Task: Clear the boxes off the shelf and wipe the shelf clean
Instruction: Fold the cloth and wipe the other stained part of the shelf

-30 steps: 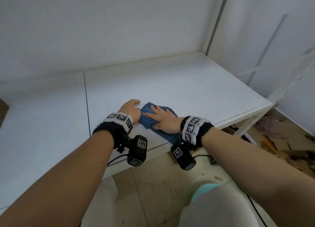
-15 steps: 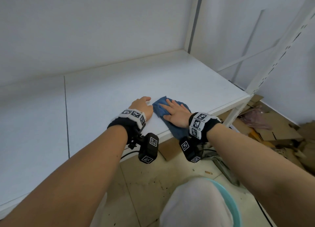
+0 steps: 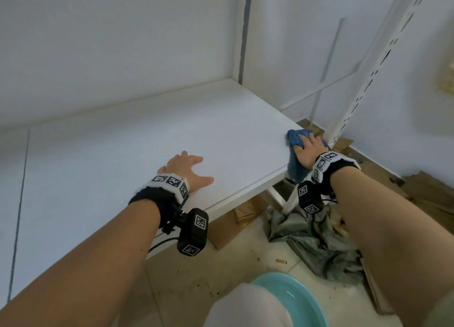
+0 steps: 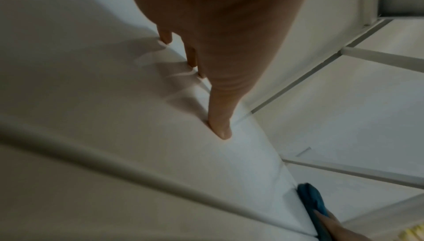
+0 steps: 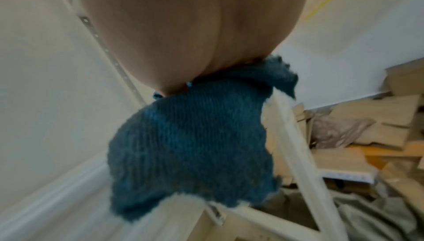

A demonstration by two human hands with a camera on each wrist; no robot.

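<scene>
The white shelf [image 3: 147, 140] lies bare before me, with no boxes on it. My right hand [image 3: 309, 150] presses flat on a blue cloth [image 3: 296, 140] at the shelf's front right corner; part of the cloth [image 5: 190, 147] hangs over the edge. My left hand [image 3: 189, 169] rests flat on the shelf near its front edge, fingers spread and holding nothing. In the left wrist view the fingertips [image 4: 221, 129] touch the white board [image 4: 114, 118], and the cloth [image 4: 312, 203] shows at the lower right.
A white perforated upright [image 3: 373, 64] stands right behind the cloth. Flattened cardboard [image 3: 427, 194] and a crumpled grey sheet [image 3: 317, 243] lie on the floor under and right of the shelf. A teal basin [image 3: 294, 294] sits below me. A seam [image 3: 21, 204] splits the shelf at the left.
My right hand has slid the cloth to the right, from beside the left hand to the shelf's front right corner. The left hand has flattened and stayed put.
</scene>
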